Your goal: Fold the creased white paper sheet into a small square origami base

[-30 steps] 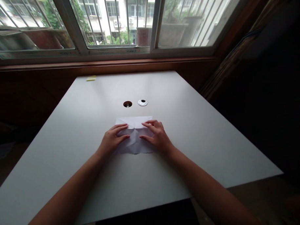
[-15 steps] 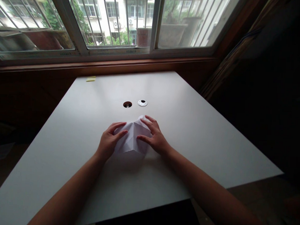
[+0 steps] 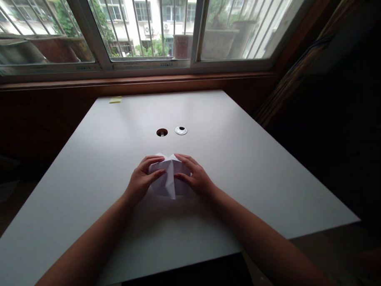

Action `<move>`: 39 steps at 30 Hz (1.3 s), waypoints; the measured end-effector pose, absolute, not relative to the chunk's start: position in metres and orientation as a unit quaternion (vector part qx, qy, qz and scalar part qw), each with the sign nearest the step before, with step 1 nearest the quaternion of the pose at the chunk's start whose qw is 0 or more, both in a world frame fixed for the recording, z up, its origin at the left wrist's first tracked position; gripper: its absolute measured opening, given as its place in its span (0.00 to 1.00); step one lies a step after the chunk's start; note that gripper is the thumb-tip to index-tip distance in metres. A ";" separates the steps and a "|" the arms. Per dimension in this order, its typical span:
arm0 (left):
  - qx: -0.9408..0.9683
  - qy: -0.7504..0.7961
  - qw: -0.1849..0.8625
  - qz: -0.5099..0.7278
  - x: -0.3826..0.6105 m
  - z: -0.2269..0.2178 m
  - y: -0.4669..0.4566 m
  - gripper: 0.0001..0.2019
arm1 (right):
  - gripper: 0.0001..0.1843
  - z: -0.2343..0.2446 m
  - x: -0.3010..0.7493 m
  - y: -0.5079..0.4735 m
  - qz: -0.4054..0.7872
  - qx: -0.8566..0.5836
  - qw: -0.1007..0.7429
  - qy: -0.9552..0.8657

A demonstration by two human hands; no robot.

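Note:
A folded sheet of white paper is held between my two hands near the middle of the white table. Its centre crease stands up as a ridge pointing toward me, and small points of paper rise at its far edge. My left hand grips the left side, thumb on the near face and fingers over the top edge. On the right side, my right hand holds it the same way. Part of the paper's sides is hidden behind my fingers.
Beyond the paper are a round hole in the tabletop and a white ring-shaped cover. A yellow sticky note lies at the far left edge. Behind the table is a barred window with flowerpots outside.
Both hands have drawn slightly closer together, squeezing the paper. Its middle crease now bulges further toward me, and my right fingers have come down over its top edge.

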State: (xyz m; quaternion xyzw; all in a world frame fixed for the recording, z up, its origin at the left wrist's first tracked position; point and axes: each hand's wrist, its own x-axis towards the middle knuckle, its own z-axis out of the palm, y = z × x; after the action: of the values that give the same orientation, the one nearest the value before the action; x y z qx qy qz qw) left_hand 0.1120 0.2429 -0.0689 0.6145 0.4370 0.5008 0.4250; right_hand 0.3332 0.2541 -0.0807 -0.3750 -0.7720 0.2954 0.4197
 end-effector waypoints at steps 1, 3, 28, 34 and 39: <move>0.616 0.432 0.428 0.501 0.112 -0.069 0.243 0.17 | 0.33 -0.079 0.333 0.254 0.290 -0.371 0.427 -0.772; 0.616 0.424 0.433 0.504 0.111 -0.069 0.243 0.15 | 0.32 -0.076 0.334 0.253 0.277 -0.364 0.441 -0.772; 0.332 0.384 0.713 0.484 0.100 -0.070 0.246 0.24 | 0.24 -0.069 0.338 0.246 0.155 -0.371 0.498 -0.769; 0.270 0.397 0.713 0.510 0.100 -0.066 0.245 0.15 | 0.24 -0.070 0.337 0.247 0.169 -0.358 0.490 -0.776; 0.291 0.384 0.720 0.499 0.100 -0.064 0.245 0.19 | 0.25 -0.072 0.335 0.246 0.191 -0.355 0.475 -0.783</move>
State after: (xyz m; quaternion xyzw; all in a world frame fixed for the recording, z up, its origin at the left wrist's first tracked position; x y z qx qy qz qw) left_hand 0.1000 0.2447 -0.0640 0.2906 0.3845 0.4991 0.7202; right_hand 0.3354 0.2460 -0.0717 -0.3547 -0.7826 0.1907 0.4748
